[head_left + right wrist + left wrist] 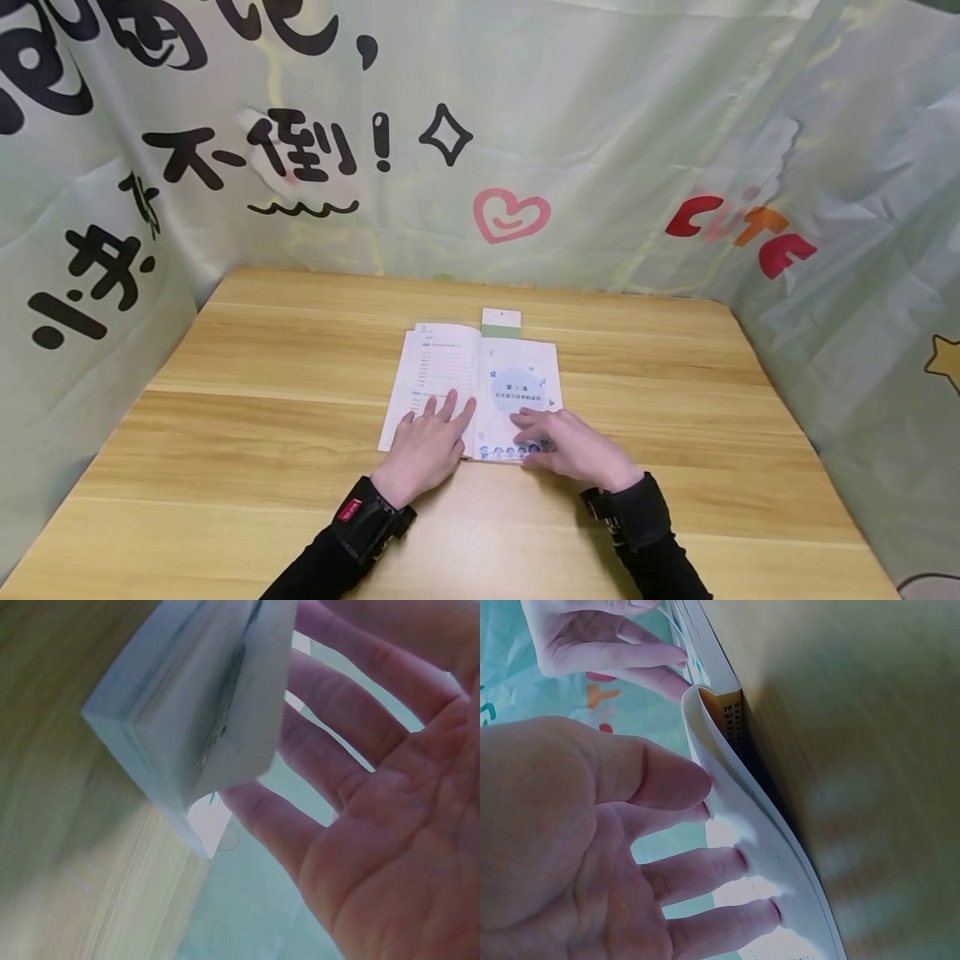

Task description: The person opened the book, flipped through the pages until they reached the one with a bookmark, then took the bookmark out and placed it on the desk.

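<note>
An open book [438, 375] lies on the wooden table, a printed list on its left page and a pale blue circle with a title on its right page. My left hand [423, 446] rests on the lower left page, fingers spread and fairly straight. In the left wrist view its fingertips [761, 911] touch the curved page near the spine. Over the lower right page is my right hand [573, 446], fingers extended towards the middle of the page. Seen by the right wrist camera, a raised page corner [251, 750] hides those fingertips.
A white and green card or flap [501, 321] sticks out past the book's top edge. The wooden table [262, 375] extends around the book. A printed cloth [600, 125] with lettering and a pink heart [512, 215] hangs behind the table and along its sides.
</note>
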Demonstrator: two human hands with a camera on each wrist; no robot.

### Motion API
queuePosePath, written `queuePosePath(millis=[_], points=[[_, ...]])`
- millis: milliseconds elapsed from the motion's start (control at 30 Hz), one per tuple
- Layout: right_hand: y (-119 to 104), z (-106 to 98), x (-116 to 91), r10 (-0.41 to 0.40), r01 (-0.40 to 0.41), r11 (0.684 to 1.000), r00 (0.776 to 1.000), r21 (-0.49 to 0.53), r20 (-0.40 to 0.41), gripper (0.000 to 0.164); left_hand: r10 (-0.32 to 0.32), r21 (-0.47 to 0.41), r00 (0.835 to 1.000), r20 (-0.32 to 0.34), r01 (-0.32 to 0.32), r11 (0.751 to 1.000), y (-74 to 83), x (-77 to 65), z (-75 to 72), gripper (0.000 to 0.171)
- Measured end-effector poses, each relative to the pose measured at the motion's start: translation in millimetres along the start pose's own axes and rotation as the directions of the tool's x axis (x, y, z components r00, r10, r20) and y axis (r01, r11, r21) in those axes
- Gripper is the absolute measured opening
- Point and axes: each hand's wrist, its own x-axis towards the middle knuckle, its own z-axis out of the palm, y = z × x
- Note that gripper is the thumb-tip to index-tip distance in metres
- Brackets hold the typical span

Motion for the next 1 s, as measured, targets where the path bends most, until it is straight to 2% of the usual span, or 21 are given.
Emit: queuePosePath(millis=[200,367,500,667,800,900,1000], points=[[1.7,0.9,-0.8,-0.021,0.021,1.0,1.0,-0.005,-0.011,0.026,-0.005,0.0,1.0,0.006,0.005,1.0,1.7,-0.9,2.5,0.054],[4.3,-0.3,2.1,-0.102,0.092,0.993,0.986,-0.078,-0.135,0.011,-0.017,-0.001,1.0,0.016,0.017,1.0,3.6,-1.0,3.3,0.055],[5.4,-1.1,5.1,-0.167,0.136,0.982,0.953,-0.133,-0.252,0.007,-0.018,0.001,1.0,0.02,0.018,1.0,5.4,-1.7,3.2,0.055],[5.1,-1.4,9.3,-0.224,0.174,0.971,0.905,-0.167,-0.36,0.007,-0.003,0.019,1.0,0.006,0.003,1.0,5.6,-2.8,5.4,0.056],[6.9,-0.2,12.0,-0.277,0.225,0.96,0.845,-0.166,-0.457,0.01,0.003,0.039,1.0,-0.003,-0.003,0.999,5.5,-3.3,7.3,0.058],[7.2,1.0,12.8,-0.281,0.236,0.96,0.808,-0.153,-0.517,0.011,0.003,0.037,1.0,-0.001,-0.003,0.999,5.3,-3.2,7.6,0.057],[6.5,2.1,12.9,-0.257,0.219,0.966,0.8,-0.135,-0.541,0.01,0.005,0.036,1.0,0.005,-0.006,0.999,4.6,-3.2,8.0,0.057]])
